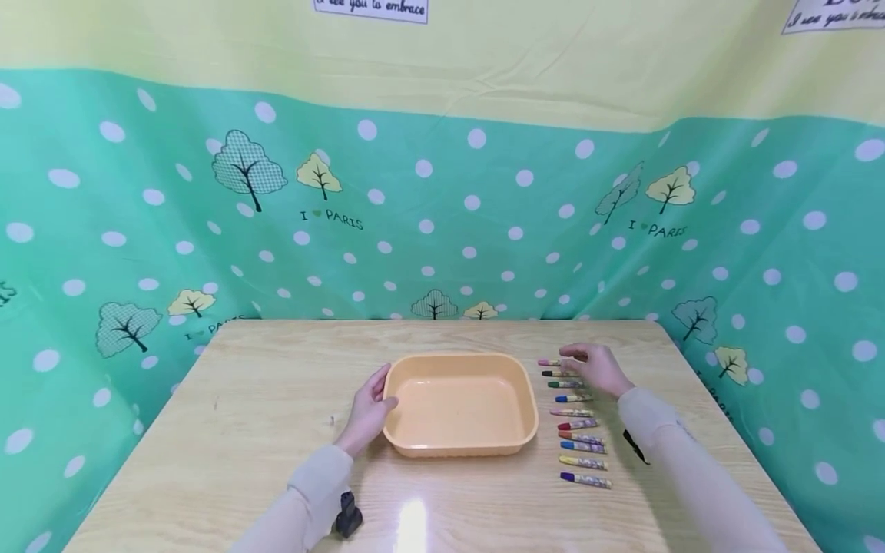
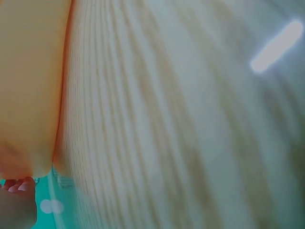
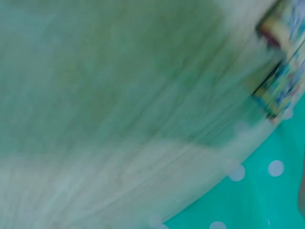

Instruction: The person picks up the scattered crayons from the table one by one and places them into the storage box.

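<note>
A peach-coloured plastic tray (image 1: pixel 459 445) rests on the table. My left hand (image 1: pixel 368 411) grips its left rim, thumb over the inside and fingers along the outside. In the left wrist view, fingertips (image 2: pixel 21 186) show by the end of the tray (image 2: pixel 31 86). Over the far end of a column of crayons, my right hand (image 1: pixel 596 370) hovers with thumb and index finger apart. Nearest to it lie a pink crayon (image 1: pixel 548 362), a black crayon (image 1: pixel 551 373) and a green crayon (image 1: pixel 565 384), partly covered. The right wrist view shows blurred crayon wrappers (image 3: pixel 281 88).
Below the hand, the column continues toward me with a blue crayon (image 1: pixel 572 399), a red crayon (image 1: pixel 577 424), a yellow crayon (image 1: pixel 583 463), a dark blue crayon (image 1: pixel 585 480) and others. A green dotted curtain (image 1: pixel 470 230) hangs behind the wooden table (image 1: pixel 263 430).
</note>
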A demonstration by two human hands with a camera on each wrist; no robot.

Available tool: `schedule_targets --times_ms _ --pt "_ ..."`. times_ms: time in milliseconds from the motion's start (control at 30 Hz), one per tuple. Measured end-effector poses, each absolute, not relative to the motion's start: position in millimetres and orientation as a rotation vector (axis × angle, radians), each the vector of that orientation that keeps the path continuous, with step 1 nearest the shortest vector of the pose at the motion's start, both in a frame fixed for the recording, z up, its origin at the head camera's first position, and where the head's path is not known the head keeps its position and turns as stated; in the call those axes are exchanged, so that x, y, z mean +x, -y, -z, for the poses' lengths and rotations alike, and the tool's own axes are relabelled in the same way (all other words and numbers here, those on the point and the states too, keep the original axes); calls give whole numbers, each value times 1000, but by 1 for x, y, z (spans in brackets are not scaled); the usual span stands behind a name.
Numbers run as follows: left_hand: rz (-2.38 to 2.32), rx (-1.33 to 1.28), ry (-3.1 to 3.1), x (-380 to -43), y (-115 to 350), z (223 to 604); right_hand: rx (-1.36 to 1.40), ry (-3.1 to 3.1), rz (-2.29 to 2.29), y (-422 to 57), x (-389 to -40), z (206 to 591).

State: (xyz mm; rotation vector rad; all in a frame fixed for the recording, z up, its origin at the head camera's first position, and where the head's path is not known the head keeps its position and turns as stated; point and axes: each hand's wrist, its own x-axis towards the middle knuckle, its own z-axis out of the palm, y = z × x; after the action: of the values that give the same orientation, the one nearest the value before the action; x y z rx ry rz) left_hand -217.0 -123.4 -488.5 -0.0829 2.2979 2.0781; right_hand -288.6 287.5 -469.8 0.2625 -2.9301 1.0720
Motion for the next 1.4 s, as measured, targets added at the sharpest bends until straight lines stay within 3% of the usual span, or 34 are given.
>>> schedule_targets --times_ms 400,867,1400 --pt "-2091 -50 -2305 -217 122 489 92 3019 -1210 -292 -320 487" --pt "-2071 -69 -2322 -217 121 491 193 2982 -1101 -287 -323 501" --pt "-2090 -58 -2288 -216 121 489 221 2939 -1042 -280 -320 489"
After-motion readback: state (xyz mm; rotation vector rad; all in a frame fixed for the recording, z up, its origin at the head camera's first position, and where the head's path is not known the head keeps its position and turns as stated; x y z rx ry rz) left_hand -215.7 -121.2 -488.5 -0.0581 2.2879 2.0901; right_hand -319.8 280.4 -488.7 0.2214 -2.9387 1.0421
